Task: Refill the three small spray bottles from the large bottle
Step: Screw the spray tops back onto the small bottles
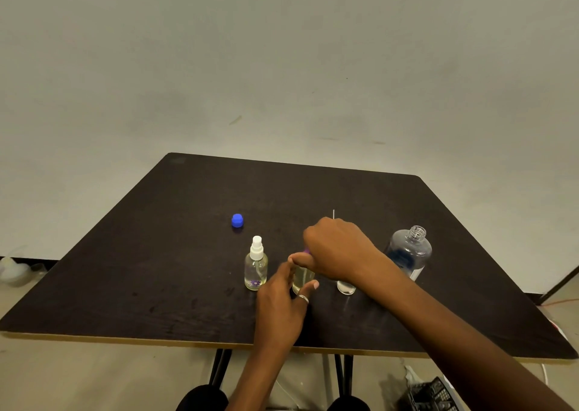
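Three small clear spray bottles stand in a row near the front of the dark table (156, 254). The left bottle (256, 266) wears its white sprayer. My left hand (283, 301) grips the middle bottle (302, 277) around its body. My right hand (338, 251) closes over that bottle's top, where a bit of purple shows at its fingers. The right small bottle (345, 287) is mostly hidden behind my right wrist. The large clear bottle (410, 251) stands uncapped at the right, nearly empty. Its blue cap (237, 220) lies farther back on the left.
A thin white tube (333, 214) sticks up behind my right hand. A black crate (432, 395) sits on the floor at the lower right. A pale container (12, 269) lies on the floor at the far left. A wall stands behind the table.
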Motion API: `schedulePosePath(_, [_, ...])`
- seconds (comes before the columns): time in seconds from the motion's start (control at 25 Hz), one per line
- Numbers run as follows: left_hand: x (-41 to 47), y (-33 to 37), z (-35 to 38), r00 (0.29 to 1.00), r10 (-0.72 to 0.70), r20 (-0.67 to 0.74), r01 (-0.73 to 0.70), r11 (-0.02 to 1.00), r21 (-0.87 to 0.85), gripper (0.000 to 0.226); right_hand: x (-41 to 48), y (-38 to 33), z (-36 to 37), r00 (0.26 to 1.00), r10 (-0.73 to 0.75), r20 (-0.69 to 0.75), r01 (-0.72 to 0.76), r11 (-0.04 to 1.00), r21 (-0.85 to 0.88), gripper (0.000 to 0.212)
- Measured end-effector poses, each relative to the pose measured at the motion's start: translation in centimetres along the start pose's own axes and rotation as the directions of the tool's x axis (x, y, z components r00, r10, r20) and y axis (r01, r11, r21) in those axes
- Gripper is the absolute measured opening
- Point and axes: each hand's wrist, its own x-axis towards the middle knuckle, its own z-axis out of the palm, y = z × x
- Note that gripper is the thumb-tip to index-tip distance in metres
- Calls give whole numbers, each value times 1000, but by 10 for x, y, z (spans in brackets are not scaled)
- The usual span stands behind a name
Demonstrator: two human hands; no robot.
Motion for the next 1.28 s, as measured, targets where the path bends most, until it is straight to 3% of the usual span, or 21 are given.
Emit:
schedulePosePath(0.2, [0,3,0,1000,-1,10,2,1000,-31,34,-1,0,4,1000,23,5,-23,1000,-13,52])
schedulePosePath(0.4, [-1,4,-2,1000,8,2,-8,997,-77,33,-6,13,-1,988,-134,76,115,970,213,22])
schedulePosePath(0.6, [-1,6,-3,1000,24,15,-23,998,-66,33,-2,16,-3,985,-134,109,104,964,245,20])
schedulePosePath(1.0, [-1,7,-2,1000,9,-19,-9,1000,-16,31,-6,8,9,1000,-29,-10,30,993,115,29])
schedulePosePath(1.28, [-1,2,0,1000,17,-16,-17,1000,-1,37,-13,-11,18,975,170,-143,-163,985,54,35])
